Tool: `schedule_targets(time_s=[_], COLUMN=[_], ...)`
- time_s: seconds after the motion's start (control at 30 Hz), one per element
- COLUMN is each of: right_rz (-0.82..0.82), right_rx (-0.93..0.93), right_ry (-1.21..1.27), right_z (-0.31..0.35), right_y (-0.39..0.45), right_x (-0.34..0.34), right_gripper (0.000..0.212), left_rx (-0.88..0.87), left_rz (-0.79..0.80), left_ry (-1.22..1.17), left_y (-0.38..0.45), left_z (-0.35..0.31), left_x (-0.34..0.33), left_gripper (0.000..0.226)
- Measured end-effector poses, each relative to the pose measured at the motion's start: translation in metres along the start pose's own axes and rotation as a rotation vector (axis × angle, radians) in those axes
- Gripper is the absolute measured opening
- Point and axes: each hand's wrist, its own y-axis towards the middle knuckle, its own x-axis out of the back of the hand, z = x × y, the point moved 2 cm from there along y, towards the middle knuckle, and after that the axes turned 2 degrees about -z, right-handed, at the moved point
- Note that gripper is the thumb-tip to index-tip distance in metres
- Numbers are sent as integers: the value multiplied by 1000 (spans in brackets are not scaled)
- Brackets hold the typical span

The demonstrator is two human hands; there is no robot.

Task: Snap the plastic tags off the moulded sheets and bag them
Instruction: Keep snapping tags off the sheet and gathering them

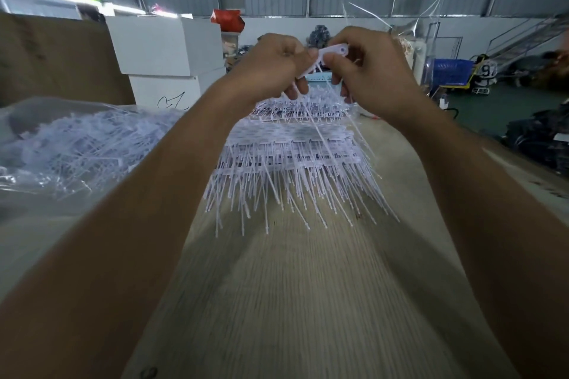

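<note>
Plastic tags, loose ones, fill the clear bag lying at the far left of the wooden table. Moving right, the left hand is up in the air, fingers curled tight round a white tag piece, and the right hand pinches the same piece from the other side, thumb against fingers. Below the hands, mid-table, sits the stack of moulded sheets, thin stems fanning toward the near edge. White boxes stand behind on the far left.
</note>
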Motion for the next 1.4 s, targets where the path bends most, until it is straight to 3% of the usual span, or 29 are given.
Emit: schedule_targets(time_s=[0.33, 0.4, 0.5, 0.67, 0.77, 0.83, 0.93, 1.1, 1.23, 1.4], right_rz=[70, 56, 1, -114, -237, -279, -159, 108, 205, 179], right_rx=[-155, -265, -401, -454, -515, -572, -583, -527, -485, -476], right_ry=[134, 197, 306, 190, 59, 158, 418, 533, 618, 656], right_z=[-8, -13, -19, -12, -13, -22, -27, -20, -18, -22], right_y=[-2, -4, -7, -7, -10, -10, -11, -17, -19, -19], right_x=[-10, -14, -20, -34, -36, -29, -18, -27, -27, -19], right_gripper=[14, 5, 12, 24, 37, 31, 25, 47, 28, 26], left_rx=[47, -5, -60, -67, -78, -79, -122, -152, -155, -99], left_rz=[-25, -21, 17, 47, 243, 379, 303, 297, 162, 73], left_ry=[-102, -22, 64, 63, 127, 140, 163, 246, 153, 85], left_y=[-4, -5, -7, -8, -12, -17, -15, -15, -11, -8], left_z=[-1, -5, -9, -4, -2, -4, -9, -4, 2, 8], left_x=[5, 5, 1, 5, 13, 11, 5, 2, 5, 0], left_gripper=[27, 25, 21, 21, 15, 12, 13, 18, 14, 23])
